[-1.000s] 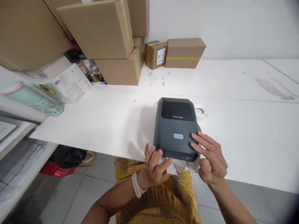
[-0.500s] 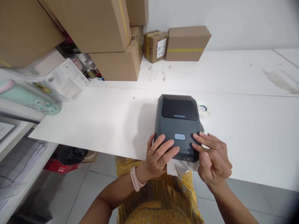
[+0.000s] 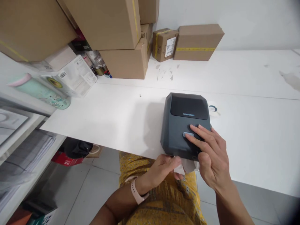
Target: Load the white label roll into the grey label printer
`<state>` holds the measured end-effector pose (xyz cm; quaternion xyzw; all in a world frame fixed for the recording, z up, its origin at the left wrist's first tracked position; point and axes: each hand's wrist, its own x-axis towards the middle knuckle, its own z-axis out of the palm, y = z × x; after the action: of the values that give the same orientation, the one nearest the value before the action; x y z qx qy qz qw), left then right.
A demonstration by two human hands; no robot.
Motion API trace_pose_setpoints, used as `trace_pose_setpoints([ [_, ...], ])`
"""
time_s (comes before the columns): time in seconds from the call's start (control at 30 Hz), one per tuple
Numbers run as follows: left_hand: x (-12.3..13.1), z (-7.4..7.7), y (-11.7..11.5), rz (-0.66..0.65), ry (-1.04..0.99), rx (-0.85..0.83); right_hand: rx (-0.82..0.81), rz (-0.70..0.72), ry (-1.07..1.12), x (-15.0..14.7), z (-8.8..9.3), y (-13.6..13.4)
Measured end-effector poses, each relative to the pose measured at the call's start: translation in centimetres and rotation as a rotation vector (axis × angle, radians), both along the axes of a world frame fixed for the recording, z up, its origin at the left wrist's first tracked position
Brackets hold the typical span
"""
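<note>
A dark grey label printer with a black glossy lid and a pale button stands near the front edge of the white table. My right hand lies over its right side, fingers stretched out, one fingertip at the button. Below the printer's front edge, my left hand pinches a white paper strip, thumb on top. More of the white paper hangs beside it, partly hidden under the printer and my right hand. Around my left wrist is a pale pink band.
Behind the printer to the right lies a small dark ring. Cardboard boxes are stacked at the back left, with a smaller box and a wider box by the wall. A mint-green bottle stands far left.
My left hand has left the printer's top and moved down to its front, onto the paper strip. My right fingers have slid left across the top to the button.
</note>
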<state>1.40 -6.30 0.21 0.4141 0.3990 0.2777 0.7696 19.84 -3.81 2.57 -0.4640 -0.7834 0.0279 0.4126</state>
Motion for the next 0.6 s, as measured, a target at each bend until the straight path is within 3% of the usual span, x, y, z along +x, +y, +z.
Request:
trace_pose_setpoints([
  [0.2, 1.9, -0.2, 0.3, -0.003, -0.039, 0.012, -0.003, -0.01, 0.014, -0.1, 0.0, 0.0],
  [0.47, 2.0, -0.3, -0.2, -0.032, -0.059, 0.02, 0.078, -0.1, -0.144, -0.8, 1.1, 0.4],
  [0.6, 2.3, -0.1, -0.4, 0.001, -0.071, 0.02, 0.066, -0.094, -0.082, -1.1, 0.8, 0.8],
])
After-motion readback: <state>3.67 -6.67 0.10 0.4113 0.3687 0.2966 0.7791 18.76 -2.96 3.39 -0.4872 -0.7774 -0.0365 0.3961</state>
